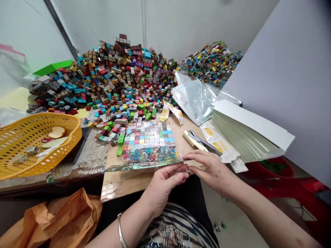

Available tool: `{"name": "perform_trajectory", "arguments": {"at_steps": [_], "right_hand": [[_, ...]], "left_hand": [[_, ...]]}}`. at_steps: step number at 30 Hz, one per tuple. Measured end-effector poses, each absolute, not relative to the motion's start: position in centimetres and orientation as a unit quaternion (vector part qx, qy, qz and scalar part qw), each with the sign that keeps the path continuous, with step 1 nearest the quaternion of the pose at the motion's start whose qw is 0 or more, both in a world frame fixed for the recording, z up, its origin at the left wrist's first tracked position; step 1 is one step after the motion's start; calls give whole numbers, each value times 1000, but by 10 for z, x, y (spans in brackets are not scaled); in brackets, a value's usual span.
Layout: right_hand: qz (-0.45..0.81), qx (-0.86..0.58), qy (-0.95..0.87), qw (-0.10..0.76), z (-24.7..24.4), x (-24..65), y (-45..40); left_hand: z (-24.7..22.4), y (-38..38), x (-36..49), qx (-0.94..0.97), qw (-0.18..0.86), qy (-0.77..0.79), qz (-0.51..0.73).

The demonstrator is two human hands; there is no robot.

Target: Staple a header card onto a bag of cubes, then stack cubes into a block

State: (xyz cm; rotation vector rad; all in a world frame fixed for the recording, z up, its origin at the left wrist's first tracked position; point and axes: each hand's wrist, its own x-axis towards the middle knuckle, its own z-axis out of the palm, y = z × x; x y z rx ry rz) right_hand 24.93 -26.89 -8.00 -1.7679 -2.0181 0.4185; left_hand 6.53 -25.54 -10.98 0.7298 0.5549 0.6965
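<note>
A clear bag [150, 137] lies on a wooden board, packed with rows of printed cubes and a strip of small colourful figures. Along its near edge runs a printed header card [144, 165]. My left hand [165, 184], with a bangle on the wrist, is closed at the card's right part, thumb on the near side. Beside it my right hand [212, 168] pinches the card's right end between thumb and fingers. A stapler [200, 142] with a cream-coloured part rests just beyond my right hand.
Behind the board [129, 181] rises a big heap of printed blocks [124, 72]. A yellow basket [74, 127] stands left. Clear plastic bags [193, 100], a stack of white cards [248, 134] and printed paper strips [219, 143] lie right. An orange sack [64, 220] hangs below left.
</note>
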Motion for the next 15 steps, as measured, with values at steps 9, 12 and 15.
{"name": "perform_trajectory", "arguments": {"at_steps": [9,12,15], "right_hand": [[185,-646,-697,250,-56,252,-242],[180,-658,-680,271,-39,251,-236],[175,-656,-679,280,-28,250,-232]], "left_hand": [[-115,-260,53,352,812,302,355],[-109,-256,56,363,812,286,356],[-98,-250,63,366,820,248,365]]}}
